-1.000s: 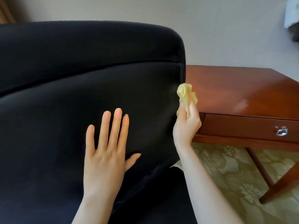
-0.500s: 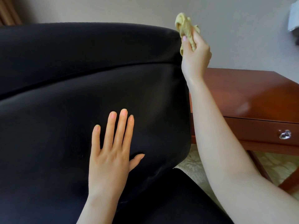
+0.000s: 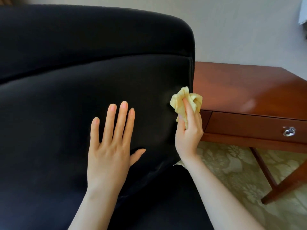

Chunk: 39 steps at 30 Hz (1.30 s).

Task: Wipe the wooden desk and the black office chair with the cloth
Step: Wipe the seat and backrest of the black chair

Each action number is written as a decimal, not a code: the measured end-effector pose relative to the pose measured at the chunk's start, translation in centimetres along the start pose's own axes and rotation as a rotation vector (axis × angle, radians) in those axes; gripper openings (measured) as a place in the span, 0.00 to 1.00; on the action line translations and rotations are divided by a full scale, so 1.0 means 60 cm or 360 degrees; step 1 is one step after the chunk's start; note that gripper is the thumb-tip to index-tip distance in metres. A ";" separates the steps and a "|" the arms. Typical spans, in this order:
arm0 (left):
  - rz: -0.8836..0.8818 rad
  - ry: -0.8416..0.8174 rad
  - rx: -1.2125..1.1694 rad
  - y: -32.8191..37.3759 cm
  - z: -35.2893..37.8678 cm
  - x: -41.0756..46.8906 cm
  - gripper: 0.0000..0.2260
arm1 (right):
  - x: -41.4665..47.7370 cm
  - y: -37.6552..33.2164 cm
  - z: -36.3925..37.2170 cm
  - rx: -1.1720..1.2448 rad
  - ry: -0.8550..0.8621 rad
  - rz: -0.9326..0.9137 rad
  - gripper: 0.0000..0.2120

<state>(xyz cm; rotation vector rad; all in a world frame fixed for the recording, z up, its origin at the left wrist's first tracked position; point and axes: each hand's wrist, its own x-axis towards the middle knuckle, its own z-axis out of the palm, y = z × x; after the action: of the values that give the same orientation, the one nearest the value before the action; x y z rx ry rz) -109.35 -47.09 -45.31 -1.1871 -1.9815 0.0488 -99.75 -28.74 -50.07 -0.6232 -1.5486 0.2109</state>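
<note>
**Cloth at the chair's right edge, other hand bracing the back**

The black padded office chair (image 3: 74, 77) fills most of the view, its backrest facing the person. The left hand (image 3: 109, 146) lies flat on the backrest, low and towards the chair's right side, with fingers straight and slightly spread, thumb out, gripping nothing. That open palm most likely steadies the chair so it does not swivel or roll away under the wiping pressure.

The right hand (image 3: 189, 130) is at the chair's right edge, about mid-height and below the seam under the headrest. Its fingers and thumb are curled round a crumpled yellow cloth (image 3: 185, 101), bunched into a wad that sticks out above the fingertips. Bunching gives a firm pad that can follow the narrow side seam. The cloth appears to touch the edge of the upholstery, though the dark fabric makes the contact hard to confirm.

To the right of the chair and just behind it stands the reddish-brown polished wooden table (image 3: 249, 87). Its drawer, with a round metal pull (image 3: 289, 131), faces the person, and its top looks glossy. Below the chair's right side a pale green patterned carpet (image 3: 232, 171) shows.

Judging by where the cloth is, the chair is the step in hand, and most of its backrest lies away from the cloth.
</note>
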 end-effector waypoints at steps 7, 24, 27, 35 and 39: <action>0.0002 0.0009 0.0002 0.001 -0.002 -0.001 0.43 | -0.099 0.003 -0.001 0.0104 0.0110 0.0445 0.18; 0.0192 0.0106 -0.0418 -0.014 -0.020 -0.005 0.31 | -0.293 -0.160 0.010 0.0518 -0.0243 0.0743 0.23; 0.0227 0.0131 -0.0411 -0.032 -0.021 -0.033 0.29 | -0.310 -0.171 0.007 0.0453 -0.0558 0.0123 0.13; -0.0619 0.0263 -0.0395 -0.081 -0.005 -0.212 0.25 | -0.267 -0.214 0.033 0.0808 -0.0847 -0.1144 0.09; -0.1158 0.0274 -0.0652 -0.103 0.005 -0.279 0.23 | -0.243 -0.257 0.042 0.0901 -0.1086 -0.1679 0.08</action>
<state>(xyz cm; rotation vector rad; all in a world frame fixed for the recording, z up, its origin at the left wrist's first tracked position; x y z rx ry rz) -110.12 -63.07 -53.29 -0.6048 -2.2064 -0.8304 -106.70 -48.25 -55.25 0.8146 -2.1332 0.0347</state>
